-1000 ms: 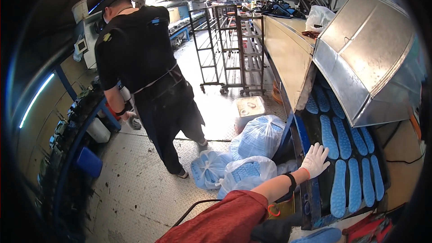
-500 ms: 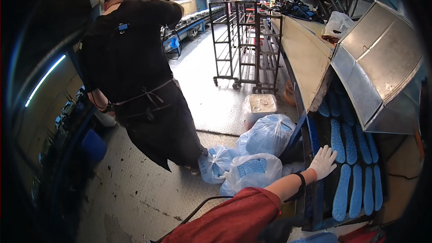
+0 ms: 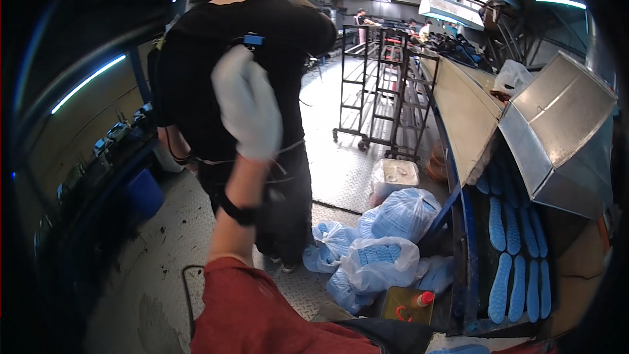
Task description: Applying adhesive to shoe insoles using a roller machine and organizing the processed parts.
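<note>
Head view: the gloved left hand (image 3: pixel 249 108), fingers extended and seemingly empty, is raised centre-left before a co-worker's back (image 3: pixel 196 85). Blue insoles (image 3: pixel 517 285) lie lower right (probably light and bendy), best pinched by their long edges.

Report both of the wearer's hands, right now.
Left hand: open, white-gloved, fingers extended upward, nothing seen in it.
Right hand: not in view, cannot be told.
</note>
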The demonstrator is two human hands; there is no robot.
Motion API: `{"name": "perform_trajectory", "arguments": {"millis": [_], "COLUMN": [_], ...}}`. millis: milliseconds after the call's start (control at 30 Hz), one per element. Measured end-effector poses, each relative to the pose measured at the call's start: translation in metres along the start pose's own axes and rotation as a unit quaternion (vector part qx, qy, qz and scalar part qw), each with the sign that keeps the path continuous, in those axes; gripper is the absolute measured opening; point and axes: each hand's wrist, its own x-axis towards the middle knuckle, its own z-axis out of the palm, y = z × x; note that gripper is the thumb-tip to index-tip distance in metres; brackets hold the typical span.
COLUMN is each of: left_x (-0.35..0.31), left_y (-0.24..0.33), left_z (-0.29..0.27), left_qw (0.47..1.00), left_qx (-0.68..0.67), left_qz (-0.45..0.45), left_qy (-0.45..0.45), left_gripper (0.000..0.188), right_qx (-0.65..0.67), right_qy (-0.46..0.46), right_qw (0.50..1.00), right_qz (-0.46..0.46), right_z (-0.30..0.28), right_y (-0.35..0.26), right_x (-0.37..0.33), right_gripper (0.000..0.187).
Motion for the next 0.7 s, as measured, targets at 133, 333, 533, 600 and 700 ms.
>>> {"name": "perform_trajectory", "arguments": {"millis": [133, 333, 533, 600, 700], "left_x": [0.127, 0.174, 0.21, 0.214, 0.229], "left_y": [-0.054, -0.074, -0.086, -0.084, -0.086], "left_z": [-0.058, -0.087, -0.134, -0.132, -0.13], "left_qw": [0.96, 0.887, 0.93, 0.945, 0.952], "left_qx": [0.208, 0.36, 0.088, 0.065, 0.084], "left_qz": [-0.151, -0.149, -0.187, -0.147, -0.116], "left_qy": [-0.116, -0.247, -0.304, -0.285, -0.272], "left_gripper": [0.035, 0.038, 0.024, 0.021, 0.02], "right_qx": [0.023, 0.008, 0.004, -0.005, -0.014], "right_qy": [0.018, 0.091, 0.071, 0.067, 0.068], "right_qw": [0.999, 0.993, 0.993, 0.993, 0.994], "right_qz": [-0.021, -0.074, -0.092, -0.093, -0.084], "right_z": [-0.005, 0.0, 0.007, 0.01, 0.018], "right_y": [-0.005, 0.003, 0.015, 0.018, 0.018], "right_x": [-0.003, 0.001, 0.005, 0.001, 0.001], "right_gripper": [0.024, 0.024, 0.024, 0.024, 0.024]}}
